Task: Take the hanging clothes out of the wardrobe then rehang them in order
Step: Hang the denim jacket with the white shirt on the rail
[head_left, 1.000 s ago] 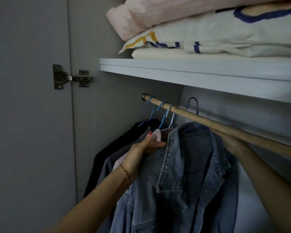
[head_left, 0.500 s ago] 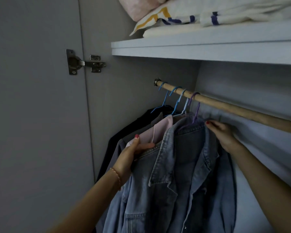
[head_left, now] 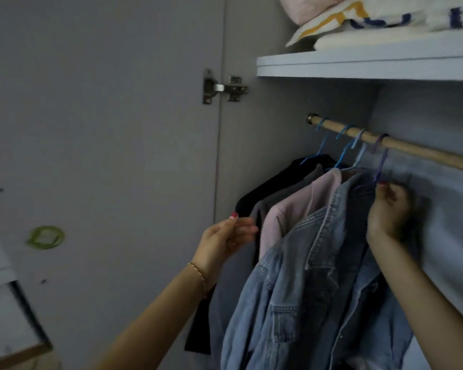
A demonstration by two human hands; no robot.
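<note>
The denim jacket (head_left: 318, 276) hangs on a purple hanger (head_left: 379, 161) whose hook sits over the wooden rail (head_left: 417, 153), the rightmost of four garments bunched at the rail's far left end. Just left of it hang a pink garment (head_left: 294, 209), then a grey garment (head_left: 262, 206) and a black garment (head_left: 275, 180), each on a blue hanger with its hook over the rail. The right hand (head_left: 388, 209) is raised beside the jacket's collar with its fingers curled at the foot of the purple hanger, seemingly pinching it, though blur makes the exact grip hard to read. The left hand (head_left: 225, 241) is apart from the clothes, just left of the grey garment's shoulder, its fingers loosely extended and holding nothing. Judging from how things lie, four pieces are on the rail and packed neatly together, while the long stretch of rail to the right is bare as far as the view reaches; whether this is the rehanging near its end or the taking out not yet begun cannot be told from this moment alone. Above the rail a white shelf (head_left: 358, 68) carries folded bedding (head_left: 385, 25), and to the left the open wardrobe door (head_left: 104, 156) shows its metal hinge (head_left: 222, 88).
</note>
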